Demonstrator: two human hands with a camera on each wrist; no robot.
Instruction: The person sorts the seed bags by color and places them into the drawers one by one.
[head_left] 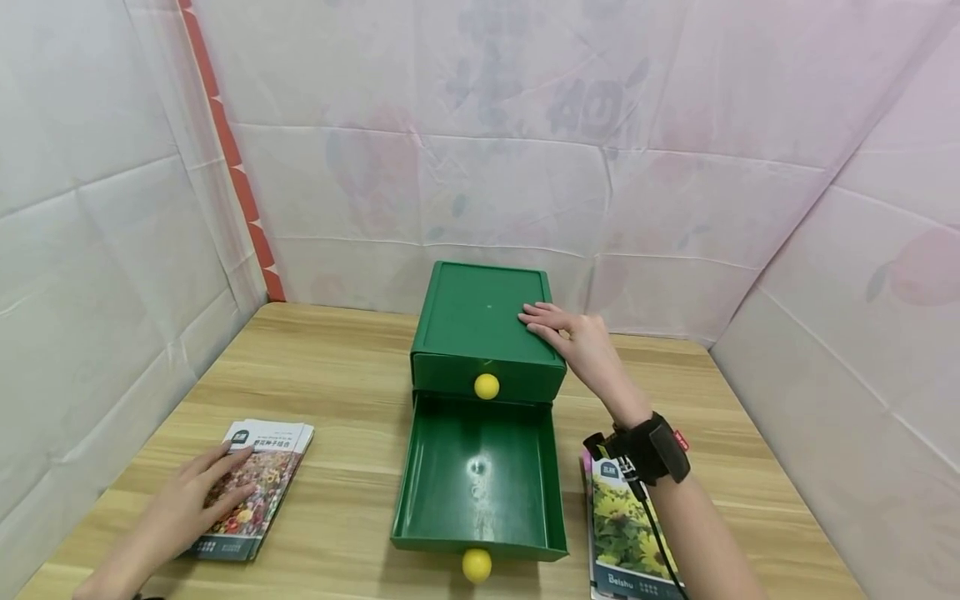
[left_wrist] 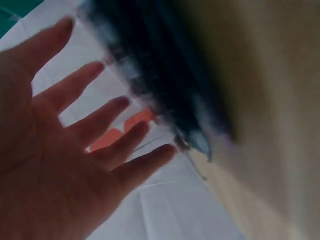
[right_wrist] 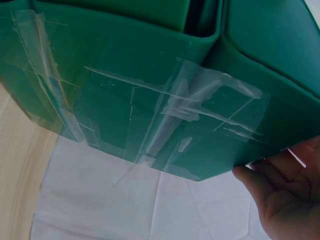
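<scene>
White sheeting walls in a wooden surface (head_left: 337, 375), and dead centre sits the green drawer box (head_left: 480, 321), its lower drawer (head_left: 480, 483) pulled out toward six o'clock. Right hand (head_left: 573, 337) lies flat, fingers straight, on the box top at three o'clock. Left hand (head_left: 202, 492), fingers spread and relaxed, rests on the seed packets (head_left: 258, 492) at eight o'clock. More packets (head_left: 622, 533) lie at four o'clock.

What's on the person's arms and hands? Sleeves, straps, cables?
Both forearms are bare, no sleeves or gloves. The right hand has a black wrist strap with a small red tag and a thin black cable along the forearm. The left hand is bare.
</scene>
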